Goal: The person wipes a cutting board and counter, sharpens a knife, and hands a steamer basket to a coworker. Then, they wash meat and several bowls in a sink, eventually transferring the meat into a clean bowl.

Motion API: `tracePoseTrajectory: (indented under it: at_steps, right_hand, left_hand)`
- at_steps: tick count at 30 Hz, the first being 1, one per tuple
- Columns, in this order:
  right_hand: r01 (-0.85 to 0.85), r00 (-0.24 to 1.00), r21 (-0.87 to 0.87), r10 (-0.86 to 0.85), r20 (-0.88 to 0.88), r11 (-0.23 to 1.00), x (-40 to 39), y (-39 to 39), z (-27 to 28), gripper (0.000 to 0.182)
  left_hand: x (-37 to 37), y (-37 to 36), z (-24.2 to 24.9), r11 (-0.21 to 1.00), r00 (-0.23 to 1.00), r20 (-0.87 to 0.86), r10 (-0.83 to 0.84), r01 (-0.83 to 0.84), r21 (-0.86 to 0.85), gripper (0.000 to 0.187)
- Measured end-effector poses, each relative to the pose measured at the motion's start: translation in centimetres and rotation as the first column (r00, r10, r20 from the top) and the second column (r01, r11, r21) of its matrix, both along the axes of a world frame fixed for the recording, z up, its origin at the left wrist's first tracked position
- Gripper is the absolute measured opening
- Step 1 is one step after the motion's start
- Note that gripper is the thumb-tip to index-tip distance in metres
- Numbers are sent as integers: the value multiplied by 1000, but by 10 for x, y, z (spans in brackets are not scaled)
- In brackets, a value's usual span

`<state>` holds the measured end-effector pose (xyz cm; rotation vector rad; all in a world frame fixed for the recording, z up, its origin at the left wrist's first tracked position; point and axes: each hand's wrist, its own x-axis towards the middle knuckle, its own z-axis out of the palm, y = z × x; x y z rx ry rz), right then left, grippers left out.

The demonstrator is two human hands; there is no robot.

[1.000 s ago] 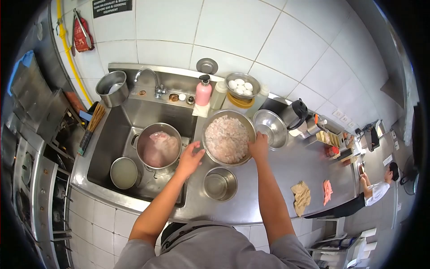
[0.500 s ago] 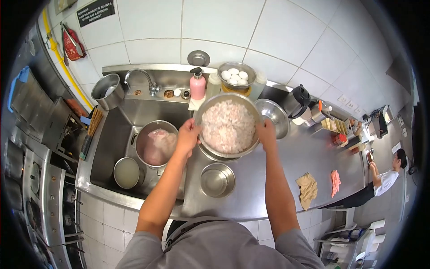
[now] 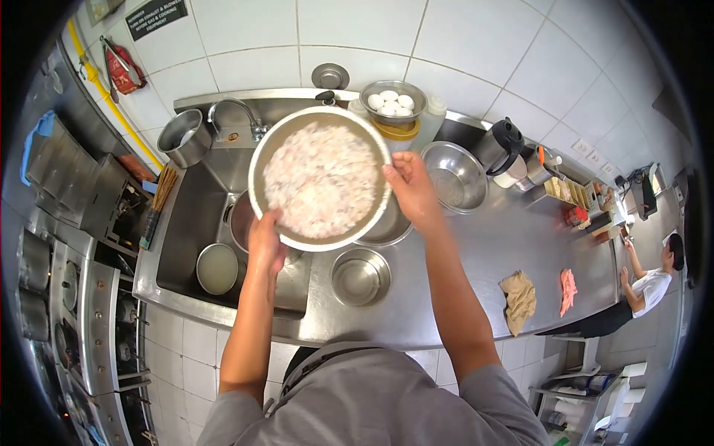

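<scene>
Both of my hands hold up a large metal bowl (image 3: pixel 256 160) filled with pale pink-white chopped pieces (image 3: pixel 323 178). My left hand (image 3: pixel 266 241) grips its lower left rim, and my right hand (image 3: pixel 410 186) grips the right rim. The bowl hangs over the sink's right edge and hides part of a pot (image 3: pixel 240 221) in the sink. Below and right of it, another metal bowl (image 3: pixel 390 229) rests on the counter, partly covered. A small empty metal pot (image 3: pixel 361 277) stands nearer to me.
In the sink (image 3: pixel 178 249) is a container of cloudy liquid (image 3: pixel 217 269). Eggs in a bowl (image 3: pixel 392 102), an empty bowl (image 3: pixel 455 178) and a kettle (image 3: pixel 503 145) stand at the back. Cloths (image 3: pixel 518 301) lie right on the counter. A person (image 3: pixel 647 286) stands far right.
Both hands have moved the filled bowl left and closer to the camera. It now covers much of the pot in the sink and uncovers more of the bowl beneath it.
</scene>
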<state>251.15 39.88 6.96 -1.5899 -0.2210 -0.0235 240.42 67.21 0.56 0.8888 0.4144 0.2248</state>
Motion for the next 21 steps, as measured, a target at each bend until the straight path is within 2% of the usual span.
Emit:
tracePoseTrajectory:
  at_steps: [2,3,5,6,7,8,9,11,12,13,15,16,17,19,20,21]
  right_hand:
    - [77,972,-148,-41,230,986,-13,8,5,54]
    - [73,972,-144,-38,230,987,-19,12,10,54]
    - [14,945,-191,49,324,981,-33,21,23,71]
    - [1,944,-189,61,325,982,-40,30,26,71]
    - [-115,919,-375,242,311,920,-50,43,29,85]
    - [-221,867,-545,419,269,809,-60,60,30,100]
    - [-245,852,-541,445,275,804,-67,77,25,100]
    - [-179,805,-818,559,198,546,-75,105,7,131]
    - [-132,822,-897,552,138,421,-73,114,1,147]
    - [-133,811,-902,568,140,412,-71,119,-4,147]
    - [1,847,-944,501,177,331,-72,125,-14,147]
    - [14,867,-932,461,192,362,-77,126,-16,130]
    - [13,859,-935,475,192,354,-79,126,-20,130]
    - [-116,905,-932,423,43,343,-79,127,-27,104]
    - [-94,907,-920,414,79,381,-84,123,-27,84]
    - [-94,907,-922,414,76,375,-81,120,-30,84]
  left_hand:
    - [-24,14,-14,997,997,-15,73,-73,-6,56]
    - [-35,21,-18,994,994,-5,106,-106,-15,56]
    - [-54,27,-14,989,987,-54,150,-151,2,56]
    - [-61,27,-12,986,986,-54,160,-157,61,55]
    - [-68,29,-9,978,983,-52,177,-170,121,54]
    - [-72,32,-10,972,981,-77,177,-162,169,54]
    - [-76,31,-12,970,977,-95,191,-172,174,55]
    - [-85,20,-8,972,973,-102,206,-191,138,55]
    - [-88,13,-7,968,969,-96,226,-212,132,55]
    - [-89,5,-7,970,974,-65,219,-210,120,54]
    - [-92,-6,-8,975,979,-2,205,-203,93,53]
    - [-92,-7,-8,982,985,-36,168,-164,97,53]
    - [-90,-6,-7,987,989,-67,128,-121,102,53]
    - [-83,-9,-13,987,993,-18,119,-116,114,54]
    - [-80,-9,-15,986,995,23,95,-97,133,54]
    - [-80,-8,-18,987,995,22,95,-97,127,54]
